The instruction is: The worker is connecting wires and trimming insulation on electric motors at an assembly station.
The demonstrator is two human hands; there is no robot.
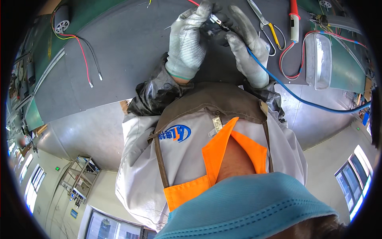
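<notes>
My left hand, in a pale knit glove with dark fingertips, is closed at the far edge of the view around a red wire. Beside its fingertips shows a small silvery-white connector. My right hand, gloved the same way, pinches a slim black piece that meets the connector. From under that hand a blue cord runs off to the right. The dark fingers partly hide where the pieces join, so I cannot tell how they are fastened.
Scissors with a yellow grip lie right of my hands, beside a red-handled soldering iron with its cord. Farther right stands a clear plastic tray. A small motor with loose leads rests on the dark mat at far left.
</notes>
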